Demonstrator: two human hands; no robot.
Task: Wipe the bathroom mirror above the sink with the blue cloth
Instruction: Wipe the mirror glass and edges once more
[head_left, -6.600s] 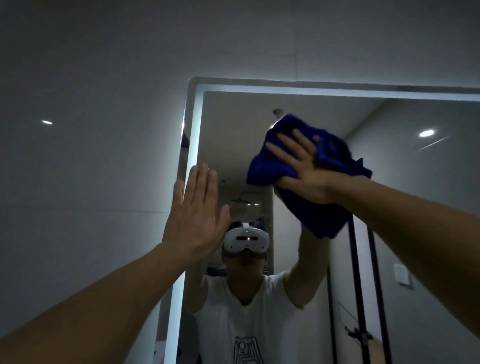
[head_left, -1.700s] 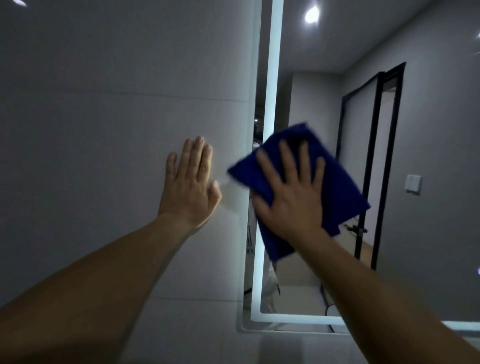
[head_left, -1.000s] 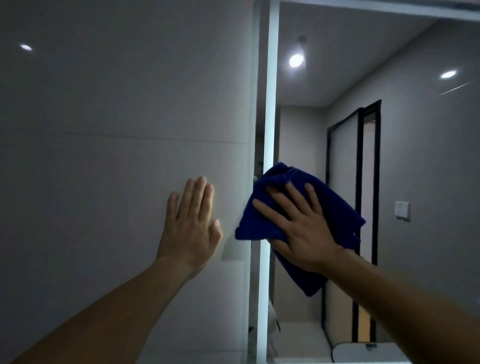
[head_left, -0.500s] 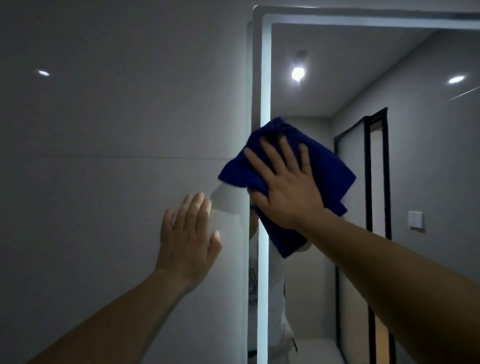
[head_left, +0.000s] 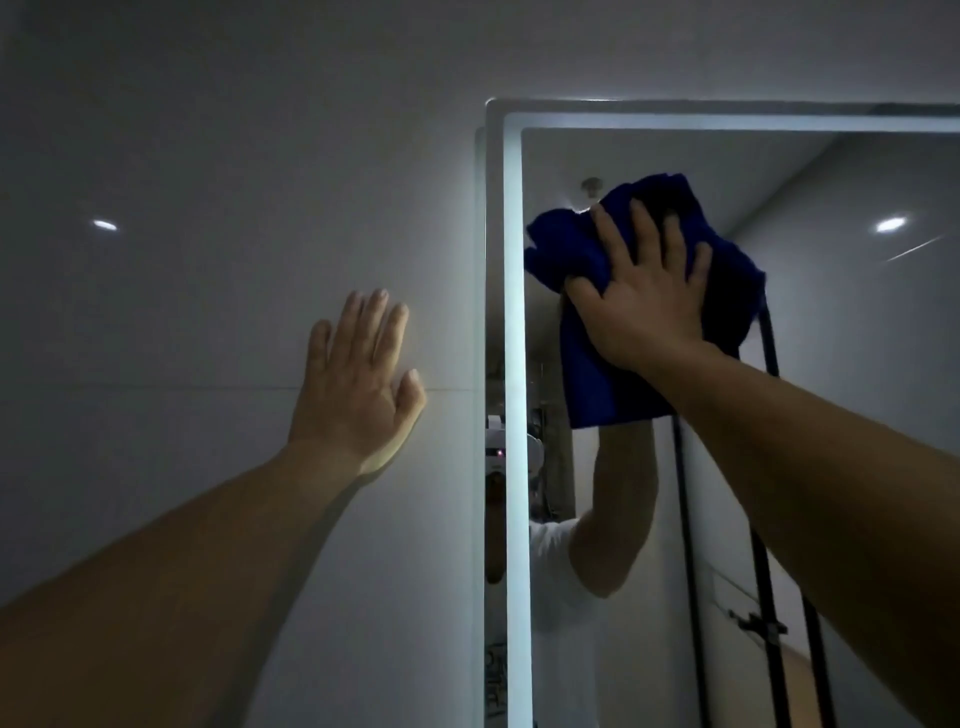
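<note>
The mirror with a lit white border fills the right half of the head view; its top left corner shows. My right hand presses the blue cloth flat against the glass near that corner, fingers straight and spread, thumb tucked against a fold. The cloth hangs down below my palm. My left hand lies flat on the grey tiled wall just left of the mirror frame, fingers straight and together.
The mirror's lit strip runs down its left edge. A person's reflection in a white shirt shows below the cloth. A black door frame and ceiling spotlight are reflected on the right.
My right hand has slid the cloth up and rightward, off the lit left border onto the glass near the top corner. The view has tilted up. My left hand stays on the wall.
</note>
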